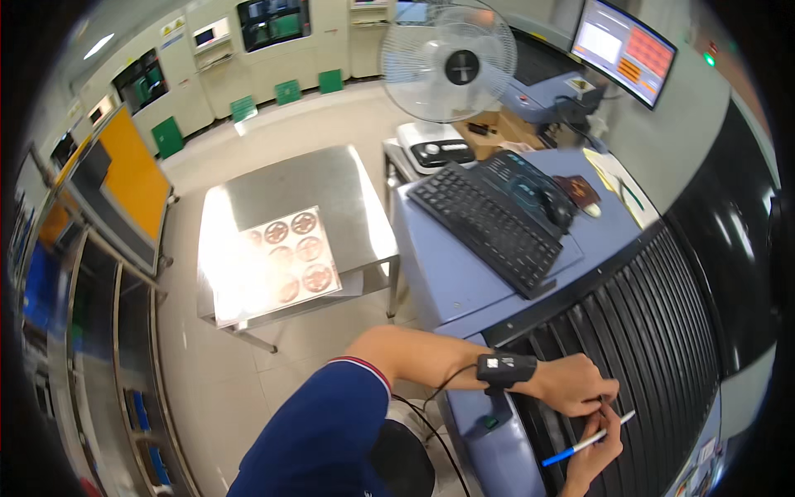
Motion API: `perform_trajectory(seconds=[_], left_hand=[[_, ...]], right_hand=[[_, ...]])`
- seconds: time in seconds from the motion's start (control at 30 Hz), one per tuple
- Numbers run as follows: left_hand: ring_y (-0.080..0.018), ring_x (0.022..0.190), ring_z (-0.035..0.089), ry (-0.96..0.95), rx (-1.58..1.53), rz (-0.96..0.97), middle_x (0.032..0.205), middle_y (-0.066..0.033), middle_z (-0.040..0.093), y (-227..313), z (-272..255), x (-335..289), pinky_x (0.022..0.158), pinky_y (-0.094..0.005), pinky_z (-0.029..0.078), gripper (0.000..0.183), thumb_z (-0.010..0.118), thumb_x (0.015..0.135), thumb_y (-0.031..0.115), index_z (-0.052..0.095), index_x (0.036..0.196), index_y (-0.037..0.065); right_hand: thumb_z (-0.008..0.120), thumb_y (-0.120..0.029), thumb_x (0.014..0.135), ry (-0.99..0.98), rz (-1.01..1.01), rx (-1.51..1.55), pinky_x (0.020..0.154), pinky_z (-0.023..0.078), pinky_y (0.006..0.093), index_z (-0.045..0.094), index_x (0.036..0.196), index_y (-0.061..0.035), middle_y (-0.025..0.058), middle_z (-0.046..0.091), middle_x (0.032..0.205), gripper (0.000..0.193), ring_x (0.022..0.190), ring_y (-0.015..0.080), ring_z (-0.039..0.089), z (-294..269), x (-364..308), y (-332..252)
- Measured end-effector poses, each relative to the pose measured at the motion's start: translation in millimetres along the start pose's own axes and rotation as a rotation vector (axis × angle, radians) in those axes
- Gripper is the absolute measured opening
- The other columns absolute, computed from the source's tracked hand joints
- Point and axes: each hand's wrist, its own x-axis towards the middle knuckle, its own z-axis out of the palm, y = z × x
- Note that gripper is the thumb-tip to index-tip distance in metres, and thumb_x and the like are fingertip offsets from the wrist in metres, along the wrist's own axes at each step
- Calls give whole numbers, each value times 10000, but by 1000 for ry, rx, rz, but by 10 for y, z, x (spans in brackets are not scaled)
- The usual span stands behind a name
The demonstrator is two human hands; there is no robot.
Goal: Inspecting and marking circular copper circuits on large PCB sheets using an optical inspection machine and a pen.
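Observation:
My left hand (pixel 573 384) reaches across from the left, a black device (pixel 505 369) strapped round its wrist. Its fingers are bent and pinched together, meeting the fingertips of my right hand (pixel 598 447). Whatever sits between those fingertips is too small to make out. A slim white pen with a blue end (pixel 571 452) lies slantwise in my right hand, its blue end pointing down to the left. Both hands are over a black ribbed bellows cover (pixel 638 331) on the blue-grey machine.
A black keyboard (pixel 489 224) and mouse (pixel 556 209) lie on the machine top (pixel 431 273). Behind them are a fan (pixel 451 66) and a monitor (pixel 625 50). A steel table (pixel 331 182) at left bears a panel with round patterns (pixel 317 277). Metal racks (pixel 91 331) line the far left.

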Motion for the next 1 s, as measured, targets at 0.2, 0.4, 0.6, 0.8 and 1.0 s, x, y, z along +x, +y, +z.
perform_trajectory(seconds=[0.2,0.4,0.6,0.8,1.0], left_hand=[[-320,529,613,12,38,37,585,-93,610,-56,-40,-47,486,-415,446,117,610,828,166,577,869,62],[-309,534,624,62,26,81,581,-94,616,-81,53,50,481,-398,447,123,625,814,157,583,815,41],[-314,555,633,-4,60,34,604,-104,629,-92,56,9,490,-401,449,122,621,811,154,589,822,36],[-329,580,640,-31,38,14,618,-114,634,-26,-65,-36,502,-421,467,133,606,826,171,585,852,42],[-341,576,634,-64,-2,30,637,-118,620,-47,-84,132,498,-441,485,166,627,861,247,614,909,89]], right_hand=[[671,-47,912,35,74,-13,764,551,329,667,1131,64,180,726,963,246,837,212,687,37,6,-269],[659,-36,919,84,4,103,781,553,321,655,1144,76,170,719,971,251,848,209,678,10,24,-9],[659,-52,926,68,70,110,790,554,328,655,1138,79,174,715,979,249,870,213,679,33,33,-34],[674,-74,907,107,28,150,697,555,329,664,1023,89,179,695,898,200,783,243,666,115,16,-255],[697,-133,878,120,144,60,727,508,314,682,1037,34,117,687,832,231,786,163,637,19,61,-177]])
